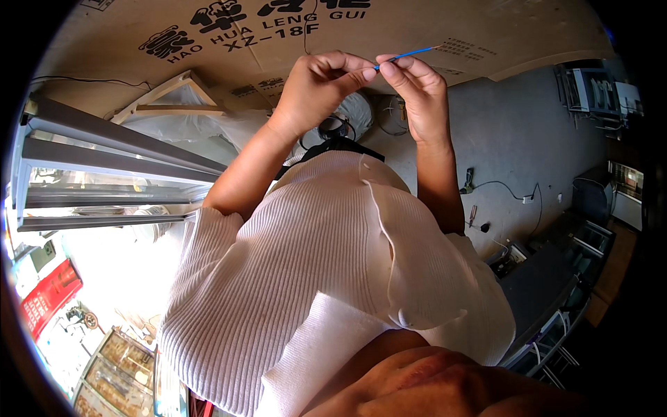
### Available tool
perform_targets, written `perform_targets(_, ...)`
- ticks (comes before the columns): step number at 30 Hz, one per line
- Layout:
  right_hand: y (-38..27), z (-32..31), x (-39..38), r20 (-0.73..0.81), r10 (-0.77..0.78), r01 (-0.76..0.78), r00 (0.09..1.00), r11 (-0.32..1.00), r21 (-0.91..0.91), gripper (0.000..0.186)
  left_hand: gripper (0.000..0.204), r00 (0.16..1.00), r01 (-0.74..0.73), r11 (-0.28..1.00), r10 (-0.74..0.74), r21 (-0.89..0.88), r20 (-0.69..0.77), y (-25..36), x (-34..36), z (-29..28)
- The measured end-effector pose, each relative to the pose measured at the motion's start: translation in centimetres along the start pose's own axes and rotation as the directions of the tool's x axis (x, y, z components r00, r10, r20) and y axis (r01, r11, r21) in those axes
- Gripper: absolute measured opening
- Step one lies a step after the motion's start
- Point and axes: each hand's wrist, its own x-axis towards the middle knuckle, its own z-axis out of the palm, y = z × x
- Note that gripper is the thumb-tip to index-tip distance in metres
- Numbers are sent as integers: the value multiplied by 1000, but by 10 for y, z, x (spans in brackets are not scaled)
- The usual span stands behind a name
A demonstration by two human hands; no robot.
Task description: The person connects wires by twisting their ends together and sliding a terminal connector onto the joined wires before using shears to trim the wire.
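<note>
A thin blue wire with a bare copper-coloured tip runs up and to the right from between my hands, in front of a large printed cardboard surface. My left hand is closed, its thumb and fingertips pinching the wire's lower end. Just beside it, my right hand is also closed on the wire, with the thumb pressed against the index finger. What lies between the fingertips is partly hidden.
A grey metal-framed glazed unit stands at the left, near a wooden frame. Plastic-wrapped material lies beyond my hands. On the grey floor at the right are tools and cables, alongside dark appliances.
</note>
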Motion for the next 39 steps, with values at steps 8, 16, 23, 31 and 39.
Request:
perform_targets(8, 10, 2, -1, -13, -23, 24, 1000, 999, 32, 8, 16, 980, -156, 985, 164, 76, -112, -11, 0, 6)
perform_targets(16, 4, -3, 2, -2, 37, -37, 999, 997, 67, 11, 15, 997, -41, 997, 37, -69, -68, -5, 0, 4)
perform_targets(23, 8, 0, -1, 3, 53, -53, 999, 996, 66, 9, 15, 994, -95, 994, 92, -50, -64, -9, 1, 2)
perform_targets(31, 6, -3, 3, 39, 106, -111, 994, 981, 156, 9, 18, 996, -82, 989, 75, -125, -57, -11, 2, 2)
perform_targets(39, 4, -14, 7, 30, 71, -74, 997, 991, 114, 9, 28, 991, 103, 983, -87, -155, 104, 0, -3, -3)
